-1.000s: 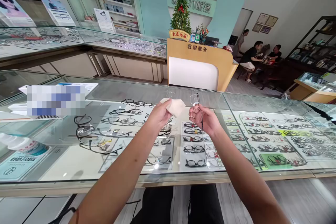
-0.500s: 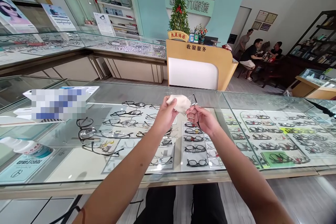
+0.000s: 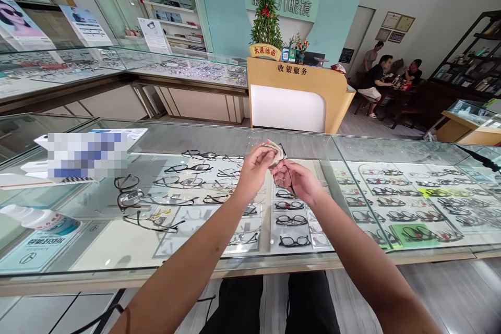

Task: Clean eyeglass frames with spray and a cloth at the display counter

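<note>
Above the glass counter (image 3: 129,266), my left hand (image 3: 256,164) is closed on a pale cleaning cloth (image 3: 277,150), which is folded about the upper part of a pair of eyeglasses (image 3: 290,180). My right hand (image 3: 301,180) pinches the same eyeglasses near the frame's middle, with a dark temple arm pointing down past the fingers. The cloth and my fingers hide most of the lenses. Beneath my hands, several rows of glasses (image 3: 291,220) lie inside the counter.
A white spray bottle (image 3: 50,219) lies at the left on a light-blue card (image 3: 31,253). Behind it sits an open white box (image 3: 31,172), partly blurred. Several loose glasses (image 3: 129,199) rest nearby. Beyond the counter stands a wooden cashier desk (image 3: 336,109); people (image 3: 378,81) are at a table far right.
My left hand has turned over and wrapped the cloth round the upper part of the eyeglasses; before, the cloth was spread flat beside them. My right hand has shifted slightly.
</note>
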### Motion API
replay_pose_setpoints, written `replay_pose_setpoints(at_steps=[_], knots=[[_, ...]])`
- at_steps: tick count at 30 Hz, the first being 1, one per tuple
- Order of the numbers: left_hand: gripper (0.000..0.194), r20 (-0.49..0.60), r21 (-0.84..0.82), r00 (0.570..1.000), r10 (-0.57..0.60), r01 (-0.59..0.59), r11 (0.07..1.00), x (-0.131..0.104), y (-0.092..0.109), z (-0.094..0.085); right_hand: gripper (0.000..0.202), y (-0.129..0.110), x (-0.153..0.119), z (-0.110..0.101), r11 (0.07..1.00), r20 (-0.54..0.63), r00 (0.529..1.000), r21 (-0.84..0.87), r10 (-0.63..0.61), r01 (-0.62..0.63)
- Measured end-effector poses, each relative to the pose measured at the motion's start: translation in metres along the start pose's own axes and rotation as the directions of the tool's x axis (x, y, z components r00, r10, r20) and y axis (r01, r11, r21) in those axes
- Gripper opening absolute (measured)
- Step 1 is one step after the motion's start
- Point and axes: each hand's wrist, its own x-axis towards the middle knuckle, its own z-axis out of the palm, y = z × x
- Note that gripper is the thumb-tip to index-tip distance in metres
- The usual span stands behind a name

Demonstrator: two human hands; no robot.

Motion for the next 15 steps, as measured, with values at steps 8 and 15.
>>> replay_pose_setpoints(at_steps=[8, 15], knots=[[0.036, -0.086, 0.119, 0.994, -0.062, 0.072, 0.99, -0.004, 0.007, 0.003, 0.025, 0.001, -0.003, 0.008, 0.999, 0.026, 1.0, -0.035, -0.007, 0.008], [0.03, -0.205, 0.109, 0.975, 0.091, -0.069, 0.992, -0.007, 0.013, 0.004, 0.025, 0.001, -0.004, 0.009, 0.999, 0.013, 1.0, -0.049, -0.007, 0.007]])
